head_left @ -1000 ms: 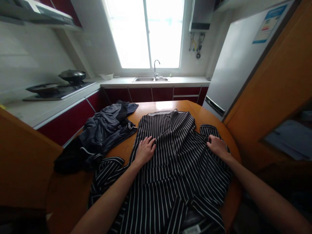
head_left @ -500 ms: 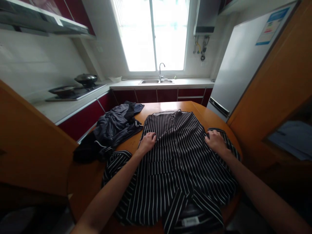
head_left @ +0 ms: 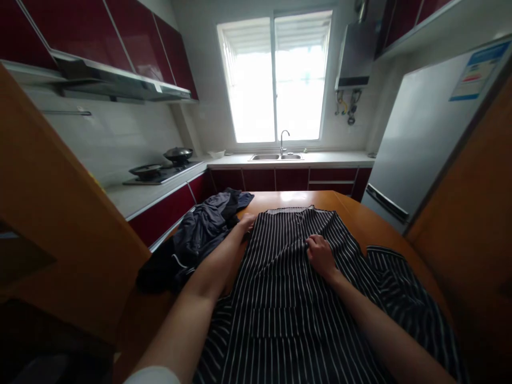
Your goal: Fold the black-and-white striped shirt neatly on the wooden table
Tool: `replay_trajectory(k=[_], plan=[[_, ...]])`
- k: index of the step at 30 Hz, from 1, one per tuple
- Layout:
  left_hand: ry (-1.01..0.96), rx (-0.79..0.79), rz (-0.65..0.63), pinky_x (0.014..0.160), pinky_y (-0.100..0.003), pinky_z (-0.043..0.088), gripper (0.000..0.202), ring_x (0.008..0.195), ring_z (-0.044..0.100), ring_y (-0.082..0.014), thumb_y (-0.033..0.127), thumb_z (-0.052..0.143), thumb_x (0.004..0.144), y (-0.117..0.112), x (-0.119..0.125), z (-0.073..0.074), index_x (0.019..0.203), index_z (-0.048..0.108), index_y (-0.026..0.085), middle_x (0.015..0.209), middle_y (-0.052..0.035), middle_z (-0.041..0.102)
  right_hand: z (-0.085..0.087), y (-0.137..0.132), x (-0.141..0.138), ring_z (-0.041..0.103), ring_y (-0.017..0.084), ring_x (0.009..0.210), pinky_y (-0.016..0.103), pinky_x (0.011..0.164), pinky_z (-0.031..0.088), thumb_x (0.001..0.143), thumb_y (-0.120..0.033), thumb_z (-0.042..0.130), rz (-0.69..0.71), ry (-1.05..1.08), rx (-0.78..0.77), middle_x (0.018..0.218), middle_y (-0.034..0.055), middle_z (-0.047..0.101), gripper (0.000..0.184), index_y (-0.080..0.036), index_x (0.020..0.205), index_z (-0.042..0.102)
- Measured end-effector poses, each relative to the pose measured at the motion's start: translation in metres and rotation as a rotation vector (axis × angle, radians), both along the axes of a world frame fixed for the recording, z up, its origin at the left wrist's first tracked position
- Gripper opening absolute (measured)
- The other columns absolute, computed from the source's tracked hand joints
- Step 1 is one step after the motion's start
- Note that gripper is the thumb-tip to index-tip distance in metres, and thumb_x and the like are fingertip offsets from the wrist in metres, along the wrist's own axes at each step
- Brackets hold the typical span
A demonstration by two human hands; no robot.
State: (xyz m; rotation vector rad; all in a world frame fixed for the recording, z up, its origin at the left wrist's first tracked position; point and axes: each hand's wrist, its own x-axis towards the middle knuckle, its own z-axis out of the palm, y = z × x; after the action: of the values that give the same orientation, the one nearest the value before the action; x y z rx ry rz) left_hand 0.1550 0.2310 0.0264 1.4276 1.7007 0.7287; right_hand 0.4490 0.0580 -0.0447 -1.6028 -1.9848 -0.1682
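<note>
"Fingers (head_left: 314, 240) of the right hand (head_left: 321, 257) curl close together over a striped shirt (head_left: 276, 277), just right of its middle, toward the far end."

"Do they pinch the cloth?"

"Impossible to tell; the tips turn down out of sight."

"And the left hand (head_left: 247, 221)?"

"It is at the shirt's left edge, close to the far end. Its fingers are partly hidden; whether they grip or merely rest, one cannot tell."

"Where does the shirt lie?"

"Spread on a wooden table (head_left: 360, 218), black with white stripes, a pocket (head_left: 276, 322) showing between the forearms. One sleeve (head_left: 400, 277) lies out to the right; part of the other shows beside the left forearm (head_left: 212, 277)."

"What shares the table?"

"Dark clothes (head_left: 204, 224), heaped at left, just beside that forearm."

"And beyond?"

"A white counter (head_left: 336, 158) with a sink (head_left: 266, 157) and tap (head_left: 281, 140) runs beneath a bright window (head_left: 300, 80). Two pans (head_left: 178, 154) sit on a hob (head_left: 168, 173) at left, under a hood (head_left: 112, 82); a fridge (head_left: 428, 122) stands at right."
</note>
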Motion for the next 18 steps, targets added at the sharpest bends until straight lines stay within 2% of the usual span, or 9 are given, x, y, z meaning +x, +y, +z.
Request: replay_trajectory(k=[4,7,12,15,18], plan=[[-0.157,-0.217,-0.050,0.058,-0.032,0.054,0.030,0.062,0.061,-0.0175,0.042,0.048,0.101,0.022,-0.009,0.001,0.098,0.057,0.014,0.079,-0.0051,0.062,-0.009,0.003,0.002,0.054,0.025,0.115,0.038,0.103,0.042,0.086,-0.009,0.050,0.049,0.119,-0.003,0.116,0.0108,0.064,0.028,-0.019,0.106,0.068],[-0.279,-0.269,-0.102,0.052,-0.030,0.052,0.029,0.057,0.060,-0.0183,0.042,0.046,0.100,0.033,-0.014,-0.003,0.098,0.057,0.015,0.075,-0.0060,0.061,-0.008,0.004,0.005,0.055,0.025,0.113,0.038,0.102,0.043,0.087,-0.010,0.049,0.058,0.183,-0.011,0.113,0.0106,0.065,0.027,-0.019,0.103,0.068],[-0.437,-0.169,-0.163,0.049,-0.021,0.047,0.032,0.057,0.058,-0.0134,0.039,0.057,0.096,0.040,-0.009,-0.018,0.121,0.057,0.020,0.079,-0.0022,0.063,-0.007,0.007,0.007,0.056,0.026,0.110,0.039,0.102,0.044,0.087,-0.012,0.049,0.064,0.248,-0.036,0.110,0.0100,0.066,0.025,-0.020,0.100,0.068],[-0.499,-0.055,-0.194,0.057,-0.018,0.049,0.036,0.070,0.063,-0.0115,0.035,0.063,0.094,0.044,-0.004,-0.021,0.127,0.057,0.022,0.094,-0.0038,0.065,-0.011,0.010,0.010,0.057,0.025,0.109,0.038,0.101,0.045,0.087,-0.013,0.049,0.059,0.283,-0.036,0.109,0.0101,0.066,0.023,-0.020,0.099,0.068],[-0.501,0.036,-0.192,0.067,-0.020,0.054,0.034,0.081,0.064,-0.0120,0.031,0.057,0.097,0.049,-0.002,-0.021,0.130,0.059,0.020,0.104,-0.0078,0.064,-0.015,0.012,0.013,0.057,0.025,0.108,0.037,0.101,0.044,0.087,-0.014,0.050,0.060,0.315,-0.031,0.106,0.0102,0.066,0.022,-0.018,0.098,0.068]])
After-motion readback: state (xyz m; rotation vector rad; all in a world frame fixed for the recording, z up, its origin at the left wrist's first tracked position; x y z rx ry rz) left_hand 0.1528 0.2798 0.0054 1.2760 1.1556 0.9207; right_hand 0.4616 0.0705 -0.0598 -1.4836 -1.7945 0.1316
